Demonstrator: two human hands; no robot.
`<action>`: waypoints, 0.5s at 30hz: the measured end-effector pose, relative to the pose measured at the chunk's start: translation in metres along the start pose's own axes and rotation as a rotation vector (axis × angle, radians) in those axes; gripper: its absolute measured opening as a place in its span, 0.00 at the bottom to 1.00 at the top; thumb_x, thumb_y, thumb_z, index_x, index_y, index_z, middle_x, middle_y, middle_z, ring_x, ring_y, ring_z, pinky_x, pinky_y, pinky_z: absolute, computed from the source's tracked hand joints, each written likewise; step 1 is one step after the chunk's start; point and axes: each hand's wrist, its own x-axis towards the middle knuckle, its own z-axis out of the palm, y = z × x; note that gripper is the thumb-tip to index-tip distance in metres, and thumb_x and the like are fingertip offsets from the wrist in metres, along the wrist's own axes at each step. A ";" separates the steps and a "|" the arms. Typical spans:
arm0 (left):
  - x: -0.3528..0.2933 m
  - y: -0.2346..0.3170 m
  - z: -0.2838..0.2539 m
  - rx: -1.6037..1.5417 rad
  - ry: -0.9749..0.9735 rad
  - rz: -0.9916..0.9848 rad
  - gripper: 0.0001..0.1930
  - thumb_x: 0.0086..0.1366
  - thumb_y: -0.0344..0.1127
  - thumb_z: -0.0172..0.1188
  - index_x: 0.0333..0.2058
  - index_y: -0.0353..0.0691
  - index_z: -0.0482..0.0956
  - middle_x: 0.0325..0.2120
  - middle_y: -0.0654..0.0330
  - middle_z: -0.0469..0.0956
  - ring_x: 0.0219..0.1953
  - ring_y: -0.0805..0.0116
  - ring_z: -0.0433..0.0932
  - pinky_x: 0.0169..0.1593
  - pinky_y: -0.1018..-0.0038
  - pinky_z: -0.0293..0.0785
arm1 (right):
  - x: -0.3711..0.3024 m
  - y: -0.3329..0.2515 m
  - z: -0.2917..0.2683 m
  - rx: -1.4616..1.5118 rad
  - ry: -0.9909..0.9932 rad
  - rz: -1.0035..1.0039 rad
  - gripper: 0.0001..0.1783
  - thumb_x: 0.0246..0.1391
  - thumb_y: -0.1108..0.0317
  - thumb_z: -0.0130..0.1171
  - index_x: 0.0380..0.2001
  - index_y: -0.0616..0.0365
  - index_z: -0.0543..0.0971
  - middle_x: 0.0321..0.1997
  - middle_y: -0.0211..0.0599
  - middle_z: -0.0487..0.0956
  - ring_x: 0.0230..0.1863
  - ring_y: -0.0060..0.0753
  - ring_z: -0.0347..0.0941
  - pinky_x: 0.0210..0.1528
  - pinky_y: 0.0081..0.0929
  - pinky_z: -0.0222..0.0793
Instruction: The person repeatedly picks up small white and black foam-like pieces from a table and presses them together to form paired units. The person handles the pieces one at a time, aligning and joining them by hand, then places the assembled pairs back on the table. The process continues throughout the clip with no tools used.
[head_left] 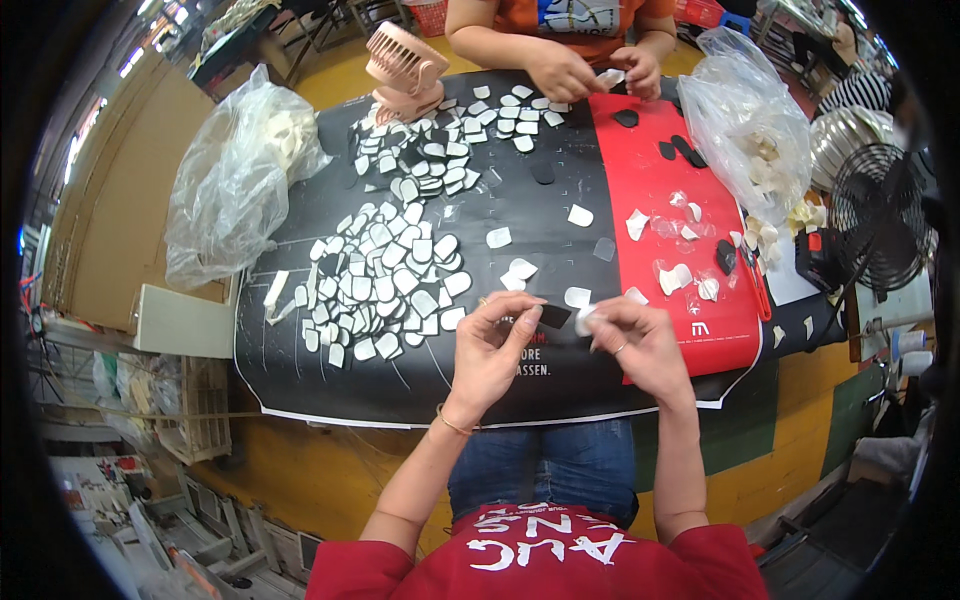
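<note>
Close to the table's near edge, my left hand pinches a small dark pad between thumb and forefinger. Just to its right, the closed fingers of my right hand hold a small white piece, which looks like thin backing paper. Behind my right fingers lies a white-faced pad with one rounded end. A wide pile of similar white-faced pads with dark edges spreads out left of my hands. A few loose ones, such as this pad, lie beyond my hands.
Across the table, a co-worker's hands handle a white piece. Plastic bags stand left and right. A pink fan is at the far edge. Peeled scraps, red-handled scissors and a black fan are on the right.
</note>
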 end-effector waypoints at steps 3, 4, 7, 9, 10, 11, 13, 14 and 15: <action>-0.003 -0.001 -0.016 0.407 -0.182 0.212 0.11 0.62 0.24 0.64 0.44 0.38 0.84 0.39 0.61 0.77 0.34 0.73 0.78 0.37 0.77 0.76 | 0.009 -0.013 -0.016 -0.525 0.188 -0.129 0.08 0.59 0.73 0.63 0.38 0.67 0.83 0.50 0.48 0.78 0.33 0.31 0.79 0.38 0.25 0.76; -0.004 -0.003 -0.019 0.541 -0.256 0.304 0.13 0.60 0.22 0.65 0.44 0.38 0.84 0.38 0.60 0.77 0.34 0.70 0.78 0.37 0.75 0.76 | 0.008 -0.018 -0.022 -0.720 0.223 -0.195 0.08 0.58 0.72 0.64 0.38 0.66 0.84 0.54 0.51 0.76 0.34 0.34 0.79 0.39 0.28 0.76; -0.002 -0.010 -0.030 0.885 -0.494 0.544 0.18 0.53 0.25 0.61 0.45 0.41 0.83 0.40 0.58 0.78 0.43 0.59 0.80 0.47 0.66 0.76 | 0.007 -0.020 -0.021 -1.015 0.330 -0.301 0.08 0.58 0.71 0.64 0.38 0.64 0.85 0.58 0.53 0.71 0.40 0.41 0.77 0.42 0.33 0.74; -0.003 -0.014 -0.035 0.911 -0.489 0.574 0.19 0.53 0.24 0.61 0.45 0.42 0.83 0.43 0.59 0.80 0.45 0.59 0.80 0.48 0.65 0.76 | 0.002 -0.020 -0.017 -0.929 0.296 -0.233 0.07 0.58 0.72 0.64 0.38 0.63 0.85 0.57 0.52 0.70 0.43 0.42 0.76 0.45 0.35 0.73; -0.005 -0.014 -0.038 0.929 -0.468 0.587 0.21 0.50 0.22 0.63 0.45 0.43 0.83 0.45 0.59 0.81 0.45 0.59 0.81 0.47 0.65 0.76 | -0.001 -0.020 -0.014 -0.882 0.279 -0.190 0.07 0.58 0.72 0.64 0.38 0.62 0.85 0.56 0.52 0.70 0.45 0.43 0.75 0.46 0.36 0.73; -0.008 -0.013 -0.041 1.003 -0.471 0.571 0.22 0.50 0.24 0.64 0.47 0.44 0.83 0.48 0.60 0.80 0.47 0.60 0.80 0.51 0.64 0.74 | -0.004 -0.019 -0.011 -0.895 0.260 -0.198 0.08 0.58 0.73 0.63 0.39 0.63 0.85 0.51 0.50 0.72 0.42 0.42 0.76 0.44 0.36 0.74; -0.014 -0.012 -0.043 1.044 -0.449 0.576 0.20 0.54 0.27 0.64 0.47 0.44 0.81 0.49 0.62 0.78 0.49 0.63 0.78 0.53 0.64 0.71 | -0.006 -0.018 -0.008 -0.838 0.210 -0.125 0.07 0.58 0.74 0.63 0.39 0.64 0.85 0.51 0.51 0.73 0.41 0.42 0.77 0.43 0.36 0.74; -0.017 -0.012 -0.043 1.044 -0.433 0.569 0.17 0.57 0.30 0.63 0.47 0.43 0.81 0.49 0.63 0.77 0.50 0.65 0.76 0.55 0.63 0.70 | -0.006 -0.018 -0.006 -0.808 0.186 -0.100 0.07 0.58 0.74 0.63 0.39 0.64 0.85 0.51 0.51 0.73 0.41 0.42 0.77 0.43 0.36 0.75; -0.020 -0.012 -0.041 1.040 -0.416 0.566 0.16 0.57 0.31 0.64 0.47 0.43 0.81 0.49 0.63 0.77 0.50 0.65 0.76 0.55 0.64 0.70 | -0.006 -0.018 -0.004 -0.878 0.200 -0.162 0.08 0.57 0.76 0.63 0.39 0.64 0.85 0.51 0.50 0.75 0.40 0.41 0.78 0.42 0.35 0.76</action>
